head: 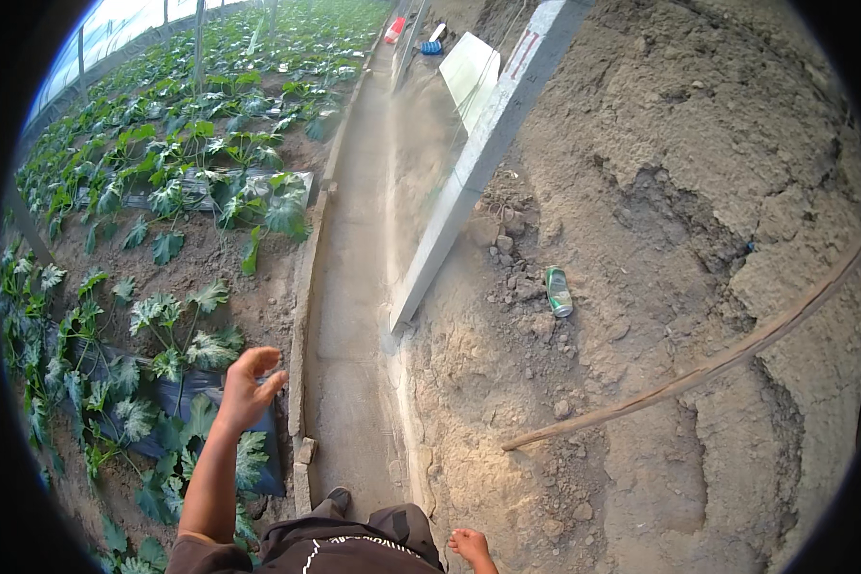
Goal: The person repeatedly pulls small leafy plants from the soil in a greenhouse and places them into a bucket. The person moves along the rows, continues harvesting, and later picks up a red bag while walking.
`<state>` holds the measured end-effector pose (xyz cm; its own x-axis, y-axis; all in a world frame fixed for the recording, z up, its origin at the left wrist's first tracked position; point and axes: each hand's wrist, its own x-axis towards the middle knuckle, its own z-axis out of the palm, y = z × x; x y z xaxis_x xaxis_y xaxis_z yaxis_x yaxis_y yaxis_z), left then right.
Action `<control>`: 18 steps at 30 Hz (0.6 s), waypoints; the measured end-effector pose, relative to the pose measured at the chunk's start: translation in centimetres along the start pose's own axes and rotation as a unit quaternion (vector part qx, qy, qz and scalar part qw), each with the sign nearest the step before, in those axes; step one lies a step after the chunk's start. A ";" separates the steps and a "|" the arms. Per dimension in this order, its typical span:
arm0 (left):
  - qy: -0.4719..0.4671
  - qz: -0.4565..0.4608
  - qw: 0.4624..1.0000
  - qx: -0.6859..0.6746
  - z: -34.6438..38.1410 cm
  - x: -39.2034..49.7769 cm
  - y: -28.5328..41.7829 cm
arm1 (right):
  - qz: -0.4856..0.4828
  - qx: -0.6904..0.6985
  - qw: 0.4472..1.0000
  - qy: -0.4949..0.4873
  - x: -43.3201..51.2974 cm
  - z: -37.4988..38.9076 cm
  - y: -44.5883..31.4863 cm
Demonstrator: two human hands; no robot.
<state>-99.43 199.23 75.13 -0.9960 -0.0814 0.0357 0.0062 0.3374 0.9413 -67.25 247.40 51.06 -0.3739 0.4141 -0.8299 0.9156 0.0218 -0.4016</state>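
Observation:
My left hand [254, 387] hangs in the air over the planted bed, beside the low edging of the walkway. It holds nothing, and its thumb stands apart from the curled fingers. Below and around it grow squash plants [186, 337] with broad, pale-marked leaves and dark plastic mulch film [269, 423]. My right hand [471, 547] is low at the bottom edge, near my right leg and above the earth bank. Its fingers are curled in with no object visible in them. A narrow concrete walkway [355, 301] runs ahead of my feet; one shoe [339, 496] shows.
A slanted concrete post [466, 179] rises at the walkway's right edge. Behind it leans a pale board [470, 79]. A green drink can [558, 291] lies on the bank, and a wooden pole [660, 394] leans across it. A loose brick piece [306, 450] sits on the left edging.

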 end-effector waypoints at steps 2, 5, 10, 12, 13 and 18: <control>-0.116 -0.020 0.980 0.162 0.3 1.0 -6.2 | -0.045 -0.026 0.998 -0.037 2.2 1.0 -5.1; -0.275 -0.068 0.907 0.312 0.8 3.1 -12.8 | -0.103 -0.110 0.987 -0.056 6.9 2.6 -12.3; -0.219 -0.166 0.938 0.211 1.8 9.5 -21.6 | -0.151 -0.184 0.967 -0.094 16.4 6.1 -26.3; -0.146 -0.235 0.955 0.106 1.6 11.9 -25.4 | -0.203 -0.255 0.943 -0.072 19.5 8.5 -32.5; -0.091 -0.263 0.957 0.082 1.7 12.5 -27.0 | -0.205 -0.290 0.933 -0.057 21.2 9.7 -36.7; 0.053 -0.466 0.882 -0.038 -0.4 12.6 -31.9 | -0.343 -0.324 0.873 -0.122 23.1 15.6 -57.3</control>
<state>-112.16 187.02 45.66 -0.5573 -0.3785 -0.7390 -0.8016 0.0131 0.5978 -130.65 241.48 48.83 -0.8151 -0.1030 -0.5700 0.3267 0.7308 -0.5993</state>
